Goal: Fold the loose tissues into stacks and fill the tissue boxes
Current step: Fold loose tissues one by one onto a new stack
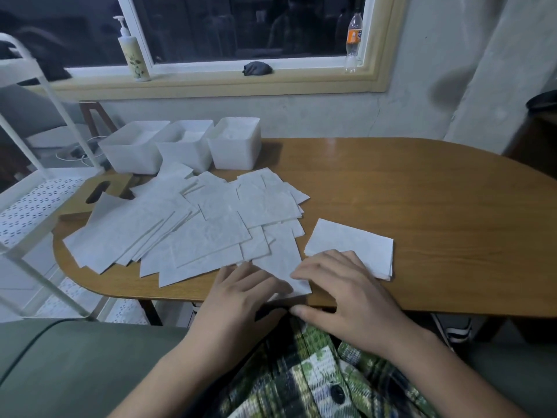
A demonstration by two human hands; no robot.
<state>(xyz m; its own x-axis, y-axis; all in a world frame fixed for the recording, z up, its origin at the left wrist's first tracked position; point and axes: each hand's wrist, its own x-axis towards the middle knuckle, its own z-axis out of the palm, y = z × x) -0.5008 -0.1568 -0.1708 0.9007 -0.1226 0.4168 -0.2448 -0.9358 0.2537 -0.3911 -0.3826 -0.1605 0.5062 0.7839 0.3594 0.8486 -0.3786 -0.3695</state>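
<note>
Head view caught left hand (241, 294) and right hand (349, 294) pressing relaxed fingers (319, 267) on one tissue (280, 260), apparently mid-fold; next, it belonged on the stack (355, 245).

Motion blurs the fingertips of the left hand (241, 294), which with the right hand (346, 294) covers the near end of a loose white tissue sheet (280, 254) at the near edge of the brown wooden tabletop (422, 200). The right hand also hides a corner of the folded white tissue stack (352, 242). A tan wooden slotted lid (75, 206) at the left edge lies largely under scattered white tissues (168, 230). Contents of three white plastic boxes (187, 158) are unclear.
</note>
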